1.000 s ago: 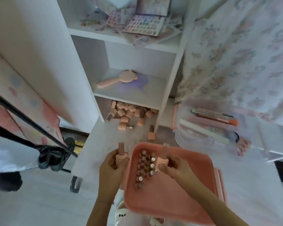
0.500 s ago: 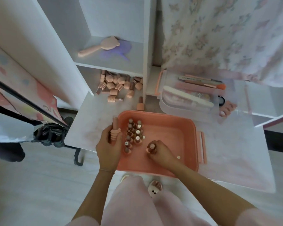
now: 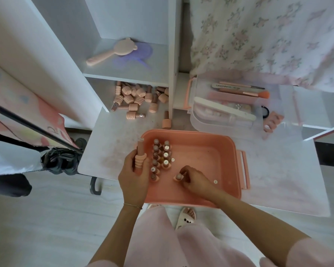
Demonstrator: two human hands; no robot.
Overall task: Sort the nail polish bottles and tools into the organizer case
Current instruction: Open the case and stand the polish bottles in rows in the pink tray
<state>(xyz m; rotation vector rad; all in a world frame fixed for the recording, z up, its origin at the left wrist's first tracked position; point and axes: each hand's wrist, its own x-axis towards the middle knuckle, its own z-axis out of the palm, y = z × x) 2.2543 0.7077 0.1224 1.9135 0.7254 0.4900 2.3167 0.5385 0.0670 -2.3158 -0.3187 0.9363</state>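
- Bottle now stands on the floor of the pink case, just right of the cluster of upright bottles. A second ago it was held up above the case; half a second ago it was already low on the case floor, so it has come down and barely shifted since.
- Right hand still pinches this bottle at its cap, fingers curled round it; not yet let go.
- Left hand grips a second bottle upright at the case's left rim, unchanged across the three moments.
- Judgement: one more bottle is as good as placed; the held one looks next in line.
- Loose pile of bottles lies under the shelf on the white table, with one lone bottle upright just beyond the case's far rim. Much sorting remains.
- Clear tray to the right holds a nail file, a brush and other tools; a toe separator lies beside it.
- Hand mirror rests on the shelf above.
- View has tilted downward over the second; the layout reads the same.
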